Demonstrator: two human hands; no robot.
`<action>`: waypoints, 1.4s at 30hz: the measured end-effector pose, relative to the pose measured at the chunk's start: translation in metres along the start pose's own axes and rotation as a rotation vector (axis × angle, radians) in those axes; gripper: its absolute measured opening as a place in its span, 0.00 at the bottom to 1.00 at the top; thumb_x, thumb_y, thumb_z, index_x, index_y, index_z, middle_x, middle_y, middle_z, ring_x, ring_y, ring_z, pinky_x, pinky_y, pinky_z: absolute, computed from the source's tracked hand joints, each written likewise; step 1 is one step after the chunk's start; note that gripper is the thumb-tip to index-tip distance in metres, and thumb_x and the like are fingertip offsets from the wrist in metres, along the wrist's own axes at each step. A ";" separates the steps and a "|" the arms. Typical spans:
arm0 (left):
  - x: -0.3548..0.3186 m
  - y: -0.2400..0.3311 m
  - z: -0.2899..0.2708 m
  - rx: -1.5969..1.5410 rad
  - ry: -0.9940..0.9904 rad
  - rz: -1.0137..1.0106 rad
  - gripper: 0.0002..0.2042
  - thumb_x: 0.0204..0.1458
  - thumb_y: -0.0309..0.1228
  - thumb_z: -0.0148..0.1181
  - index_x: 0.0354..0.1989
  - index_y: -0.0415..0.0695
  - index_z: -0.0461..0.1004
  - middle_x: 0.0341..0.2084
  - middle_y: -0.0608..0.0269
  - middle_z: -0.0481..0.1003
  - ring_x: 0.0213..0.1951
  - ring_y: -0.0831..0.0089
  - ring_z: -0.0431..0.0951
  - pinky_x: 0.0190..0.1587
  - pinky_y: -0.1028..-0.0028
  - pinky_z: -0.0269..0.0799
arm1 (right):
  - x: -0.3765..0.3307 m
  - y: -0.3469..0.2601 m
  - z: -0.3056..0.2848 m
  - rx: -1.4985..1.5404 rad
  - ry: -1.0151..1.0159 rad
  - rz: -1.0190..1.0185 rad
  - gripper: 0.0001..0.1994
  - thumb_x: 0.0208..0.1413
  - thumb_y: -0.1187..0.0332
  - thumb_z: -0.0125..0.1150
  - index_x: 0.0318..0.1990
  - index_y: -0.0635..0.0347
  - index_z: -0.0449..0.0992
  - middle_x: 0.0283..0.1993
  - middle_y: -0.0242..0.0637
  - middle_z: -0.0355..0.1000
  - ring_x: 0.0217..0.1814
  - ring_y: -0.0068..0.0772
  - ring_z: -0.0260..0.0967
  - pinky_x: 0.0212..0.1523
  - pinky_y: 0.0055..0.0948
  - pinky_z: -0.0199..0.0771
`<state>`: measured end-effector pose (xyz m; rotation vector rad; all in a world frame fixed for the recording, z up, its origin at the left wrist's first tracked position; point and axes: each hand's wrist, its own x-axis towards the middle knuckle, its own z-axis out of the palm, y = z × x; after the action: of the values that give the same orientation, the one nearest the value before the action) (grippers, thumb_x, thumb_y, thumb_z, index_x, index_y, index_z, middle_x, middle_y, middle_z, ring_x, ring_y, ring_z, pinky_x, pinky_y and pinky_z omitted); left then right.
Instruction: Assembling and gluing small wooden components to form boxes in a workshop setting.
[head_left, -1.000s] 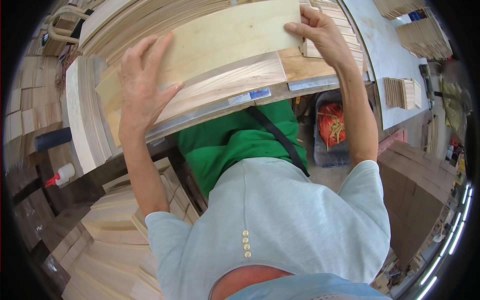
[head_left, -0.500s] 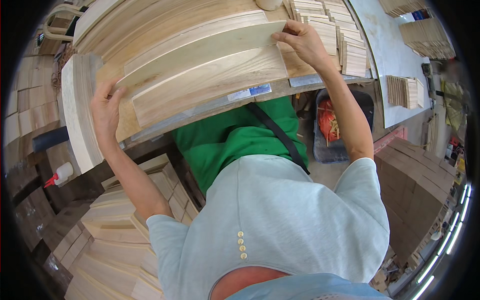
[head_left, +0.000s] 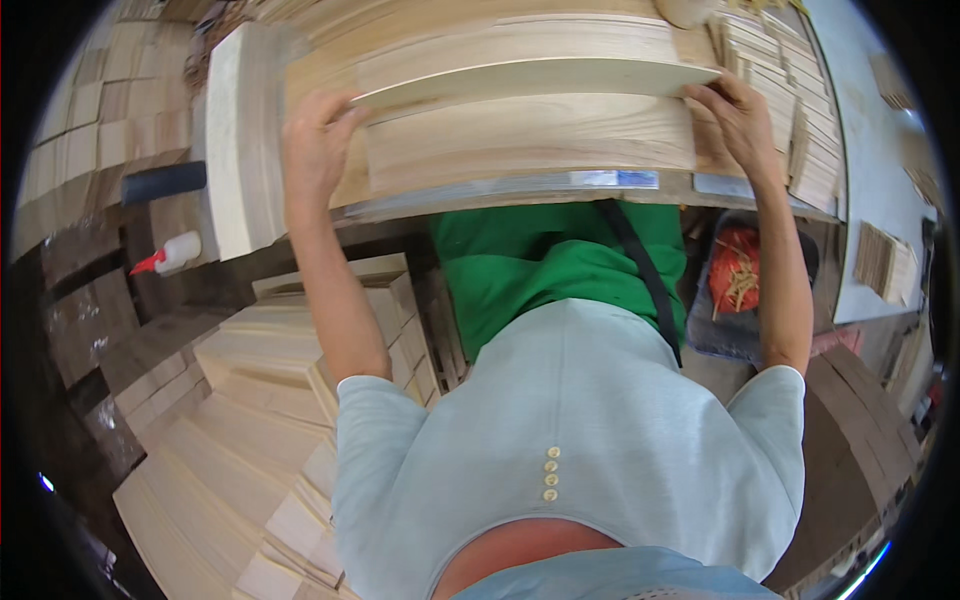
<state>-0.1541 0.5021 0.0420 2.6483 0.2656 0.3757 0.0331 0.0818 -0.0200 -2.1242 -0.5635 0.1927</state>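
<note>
A long, thin pale wooden board (head_left: 540, 78) spans the space between my hands, tilted on its edge over the workbench (head_left: 345, 190). My left hand (head_left: 320, 145) pinches its left end, while my right hand (head_left: 740, 118) grips the right end between thumb and fingers. Directly in front of it a wider wooden board (head_left: 530, 135) lies flat on the bench. Behind it, partly covered, is another flat board (head_left: 520, 42). Whether the held board touches either of them I cannot tell.
Stacked long boards (head_left: 240, 150) stand at the bench's left end, and short wooden slats (head_left: 790, 90) are piled at its right. A white glue bottle with a red tip (head_left: 178, 252) is at left. Below right is a dark bin (head_left: 720, 330); more boards (head_left: 230, 430) fill the lower left.
My view has swung, so the bench and both hands appear farther right. The held board now looks more level across the picture; both hands still hold its ends.
</note>
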 end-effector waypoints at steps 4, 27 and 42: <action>-0.004 0.003 -0.003 -0.079 0.033 -0.041 0.08 0.46 0.26 0.64 0.36 0.39 0.79 0.28 0.55 0.75 0.32 0.62 0.76 0.36 0.69 0.71 | 0.003 0.002 0.005 0.066 -0.028 -0.022 0.08 0.57 0.69 0.62 0.39 0.64 0.78 0.31 0.31 0.76 0.34 0.17 0.67 0.37 0.21 0.68; 0.029 0.097 0.057 0.060 -0.171 0.273 0.12 0.49 0.26 0.61 0.43 0.42 0.77 0.38 0.52 0.77 0.41 0.54 0.76 0.44 0.62 0.71 | -0.011 -0.013 -0.003 -0.031 0.056 -0.076 0.12 0.51 0.67 0.65 0.43 0.62 0.77 0.39 0.40 0.75 0.38 0.30 0.71 0.41 0.29 0.72; 0.018 0.100 0.062 0.009 -0.088 0.279 0.07 0.52 0.26 0.59 0.39 0.45 0.76 0.35 0.57 0.76 0.36 0.55 0.77 0.37 0.64 0.71 | -0.026 0.027 -0.085 -0.886 -0.077 -0.120 0.50 0.35 0.66 0.74 0.69 0.54 0.50 0.69 0.43 0.52 0.73 0.52 0.44 0.71 0.45 0.48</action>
<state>-0.1054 0.3932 0.0389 2.7065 -0.1328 0.3440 0.0473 -0.0067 0.0055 -2.9258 -0.9396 -0.0659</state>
